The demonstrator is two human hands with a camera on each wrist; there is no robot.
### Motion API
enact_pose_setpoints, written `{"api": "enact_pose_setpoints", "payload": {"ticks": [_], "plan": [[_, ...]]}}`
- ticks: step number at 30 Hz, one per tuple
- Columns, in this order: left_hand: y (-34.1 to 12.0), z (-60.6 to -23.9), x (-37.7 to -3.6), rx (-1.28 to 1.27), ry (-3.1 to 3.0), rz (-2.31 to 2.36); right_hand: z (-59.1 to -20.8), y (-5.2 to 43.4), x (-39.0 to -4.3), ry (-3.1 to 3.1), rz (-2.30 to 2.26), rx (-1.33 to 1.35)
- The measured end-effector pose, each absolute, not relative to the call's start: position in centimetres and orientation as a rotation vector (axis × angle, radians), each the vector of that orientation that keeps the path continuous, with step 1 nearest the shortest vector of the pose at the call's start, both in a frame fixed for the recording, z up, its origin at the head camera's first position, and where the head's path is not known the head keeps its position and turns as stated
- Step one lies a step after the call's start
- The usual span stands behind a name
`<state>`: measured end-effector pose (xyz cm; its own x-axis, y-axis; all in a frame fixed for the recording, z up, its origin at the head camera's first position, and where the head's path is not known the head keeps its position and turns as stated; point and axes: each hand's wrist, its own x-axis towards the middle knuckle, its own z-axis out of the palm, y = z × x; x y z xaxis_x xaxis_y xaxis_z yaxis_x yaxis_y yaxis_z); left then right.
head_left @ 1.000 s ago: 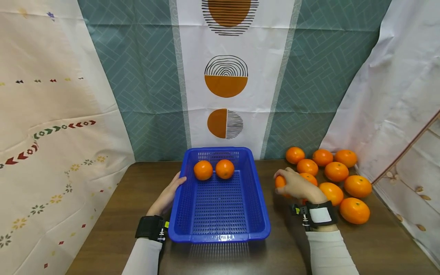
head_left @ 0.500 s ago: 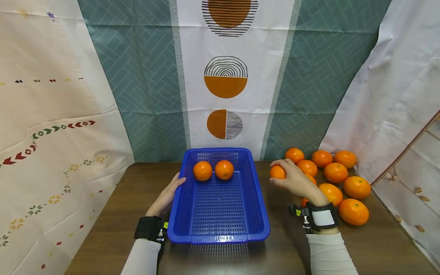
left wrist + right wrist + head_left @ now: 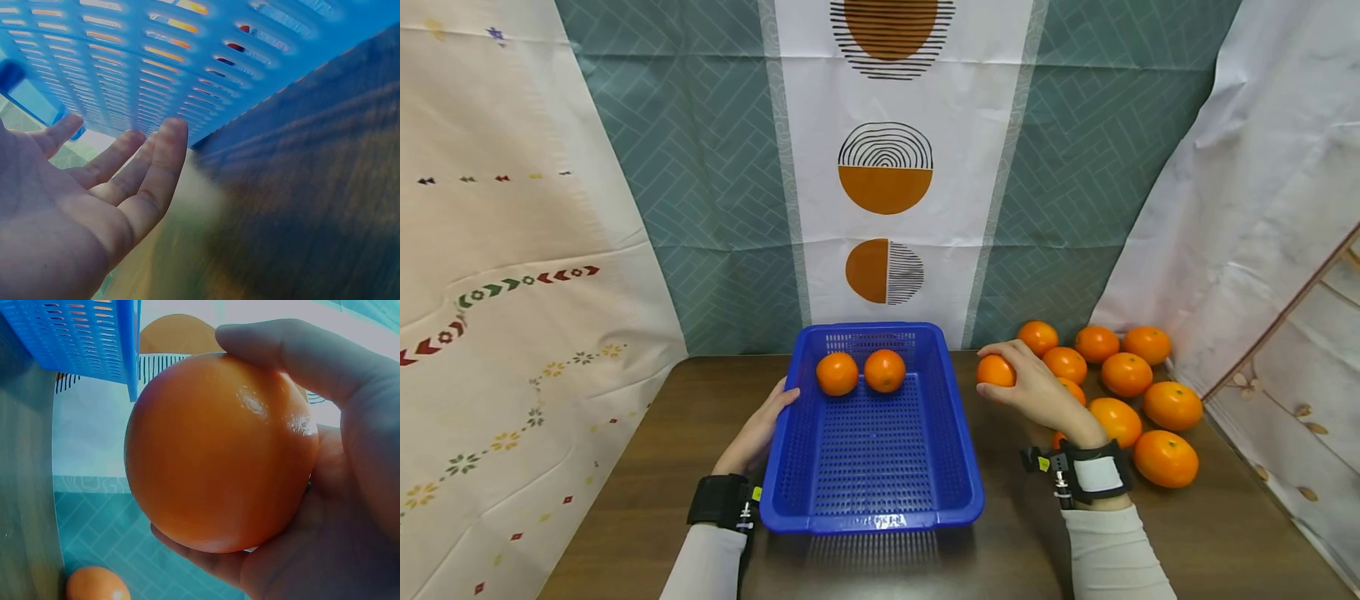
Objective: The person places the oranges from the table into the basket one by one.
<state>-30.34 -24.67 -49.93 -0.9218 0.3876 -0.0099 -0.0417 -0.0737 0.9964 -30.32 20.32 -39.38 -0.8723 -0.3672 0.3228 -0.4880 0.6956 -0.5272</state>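
1. Right hand (image 3: 1037,387) grips one orange (image 3: 996,370), fingers curled round it, lifted off the surface (image 3: 647,467) just right of the basket (image 3: 958,467), near its far right corner. Right wrist view: thumb over the top of the fruit, palm under it, basket corner close by.
2. Left hand (image 3: 758,429) lies flat against the basket's left wall, fingers straight and relaxed, holding nothing. Left wrist view shows the open palm beside the blue mesh.
3. Done so far, as I judge it: two oranges (image 3: 861,372) sit side by side at the far end of the basket, touching or nearly so. Rest of the basket floor is bare.
4. In hand: a third fruit, not yet over the rim.
5. Left: the pile (image 3: 1120,392) on the surface to the right, about nine loose oranges, one or two partly hidden behind the right hand and wrist.
6. Progress estimate: early, roughly a fifth loaded if the whole pile goes in.
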Motion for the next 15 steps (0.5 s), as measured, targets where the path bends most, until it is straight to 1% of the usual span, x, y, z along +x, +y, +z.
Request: {"api": "enact_pose_setpoints", "payload": {"ticks": [8,15], "plan": [[-24.63,-49.92,-30.30,0.388,1.894,2.080,-39.31,20.03,-30.37,-2.673,0.938,0.671],[-24.60,-49.82,-30.43,0.388,1.911,2.070,-38.64,19.37,-30.06,-2.610,1.024,0.711]]}}
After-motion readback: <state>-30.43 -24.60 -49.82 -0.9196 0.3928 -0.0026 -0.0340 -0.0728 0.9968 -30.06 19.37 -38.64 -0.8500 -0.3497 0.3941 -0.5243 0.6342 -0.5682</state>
